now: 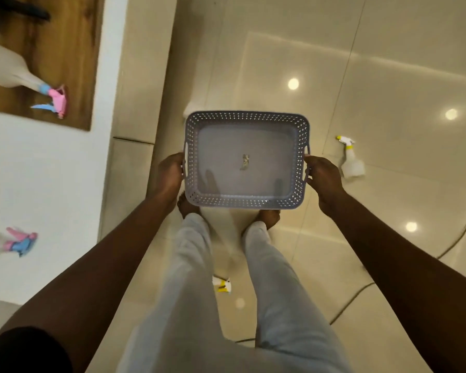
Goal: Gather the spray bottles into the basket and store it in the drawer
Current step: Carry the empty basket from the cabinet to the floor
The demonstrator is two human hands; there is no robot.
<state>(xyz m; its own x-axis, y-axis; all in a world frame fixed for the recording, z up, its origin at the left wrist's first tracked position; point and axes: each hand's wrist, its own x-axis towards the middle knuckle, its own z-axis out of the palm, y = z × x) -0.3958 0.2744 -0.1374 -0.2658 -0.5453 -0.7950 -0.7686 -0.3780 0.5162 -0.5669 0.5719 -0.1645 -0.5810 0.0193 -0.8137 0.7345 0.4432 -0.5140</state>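
I hold a grey perforated basket (296, 133) level in front of me, above the floor. My left hand (170, 173) grips its left handle and my right hand (322, 179) grips its right handle. No bottle is in it, only a small scrap at its middle. A white spray bottle with a yellow trigger (350, 158) lies on the floor to the right. Another yellow-trigger bottle (222, 285) shows between my legs. On the left surface stand a white bottle with a pink and blue trigger (24, 79) and another one (16, 242) at the left edge.
A white counter with a wooden inset (65, 49) runs along the left. Glossy cream floor tiles (388, 76) spread ahead and to the right. A thin cable (457, 238) curves over the floor at the right. My legs and bare feet are below the basket.
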